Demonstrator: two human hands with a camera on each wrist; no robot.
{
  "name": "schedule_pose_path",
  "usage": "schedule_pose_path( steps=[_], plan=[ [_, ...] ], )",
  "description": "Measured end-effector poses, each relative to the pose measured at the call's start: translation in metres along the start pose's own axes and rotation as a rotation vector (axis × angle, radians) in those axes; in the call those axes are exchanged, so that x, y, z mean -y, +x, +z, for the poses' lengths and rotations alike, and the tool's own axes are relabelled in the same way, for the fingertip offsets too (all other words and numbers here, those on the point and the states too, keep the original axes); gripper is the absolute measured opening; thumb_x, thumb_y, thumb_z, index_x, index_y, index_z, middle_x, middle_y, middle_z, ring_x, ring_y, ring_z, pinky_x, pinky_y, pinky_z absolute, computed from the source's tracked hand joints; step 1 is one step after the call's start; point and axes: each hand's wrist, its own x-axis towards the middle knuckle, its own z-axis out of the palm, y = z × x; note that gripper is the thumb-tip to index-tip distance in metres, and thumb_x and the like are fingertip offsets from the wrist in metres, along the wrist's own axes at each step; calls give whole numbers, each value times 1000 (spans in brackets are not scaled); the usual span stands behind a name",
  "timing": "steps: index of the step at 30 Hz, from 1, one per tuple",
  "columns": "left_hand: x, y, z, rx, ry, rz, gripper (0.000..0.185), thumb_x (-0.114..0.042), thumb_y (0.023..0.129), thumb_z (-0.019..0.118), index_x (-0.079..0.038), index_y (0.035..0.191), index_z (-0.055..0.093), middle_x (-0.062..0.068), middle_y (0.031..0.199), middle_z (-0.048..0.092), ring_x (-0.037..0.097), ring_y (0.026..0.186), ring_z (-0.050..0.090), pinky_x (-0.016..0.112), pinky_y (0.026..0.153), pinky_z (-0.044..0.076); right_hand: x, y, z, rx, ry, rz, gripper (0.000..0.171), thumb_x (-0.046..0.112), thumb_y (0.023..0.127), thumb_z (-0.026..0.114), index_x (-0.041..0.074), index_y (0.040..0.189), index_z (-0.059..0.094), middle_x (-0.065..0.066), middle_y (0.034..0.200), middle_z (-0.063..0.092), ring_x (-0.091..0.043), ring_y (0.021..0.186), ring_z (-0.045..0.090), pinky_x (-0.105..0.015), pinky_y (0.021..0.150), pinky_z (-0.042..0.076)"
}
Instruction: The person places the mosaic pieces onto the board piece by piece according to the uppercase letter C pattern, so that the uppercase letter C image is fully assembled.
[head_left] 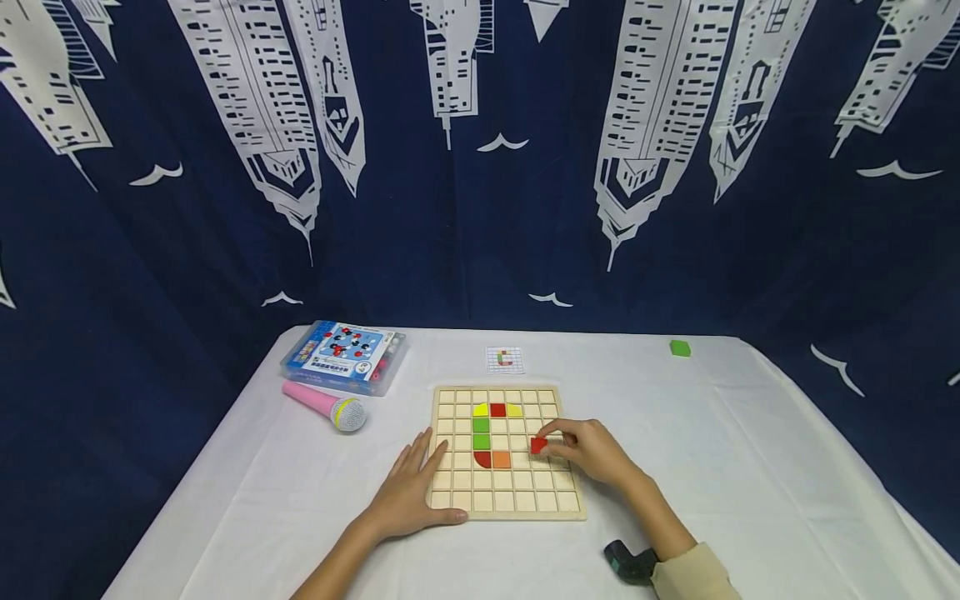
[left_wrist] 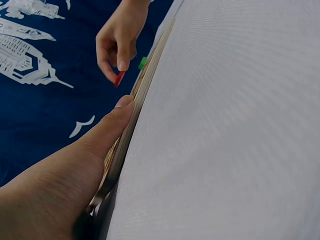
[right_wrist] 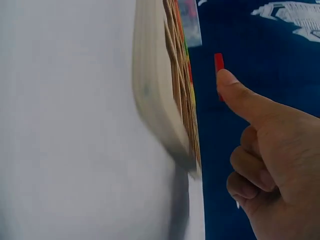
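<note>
A wooden grid board (head_left: pixel 508 516) lies on the white table. My left hand (head_left: pixel 408 492) rests along its left side, fingers spread, the thumb at the near edge. Between thumb and fingers, my right hand (head_left: pixel 592 450) pinches a red tile (head_left: pixel 537 446) over the board's right part; the right wrist view shows this tile (right_wrist: pixel 218 62) raised off the board. Set in the grid are yellow pieces (head_left: pixel 481 410), a red square (head_left: pixel 498 410), two green squares (head_left: pixel 481 425), a rounded dark red piece (head_left: pixel 483 459) and an orange square (head_left: pixel 501 459).
Behind the board lies a small pattern card (head_left: pixel 505 360). A plastic box (head_left: pixel 345 354) and a pink microphone (head_left: pixel 318 402) are at the back left. A green tile (head_left: pixel 680 348) sits at the back right. Near my right forearm is a black object (head_left: pixel 628 562).
</note>
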Motion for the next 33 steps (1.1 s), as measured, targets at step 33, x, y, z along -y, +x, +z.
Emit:
schedule_pose_path(
  steps=[33],
  plan=[
    [0,-1,0,-1,13,0,111,-77,64,58,-8,145,28,16,153,7,32,139,5,47,111,10,12,7,17,72,4,-24,21,25,80,72,17,99,70,11,54,37,0,48,30,-18,45,26]
  ],
)
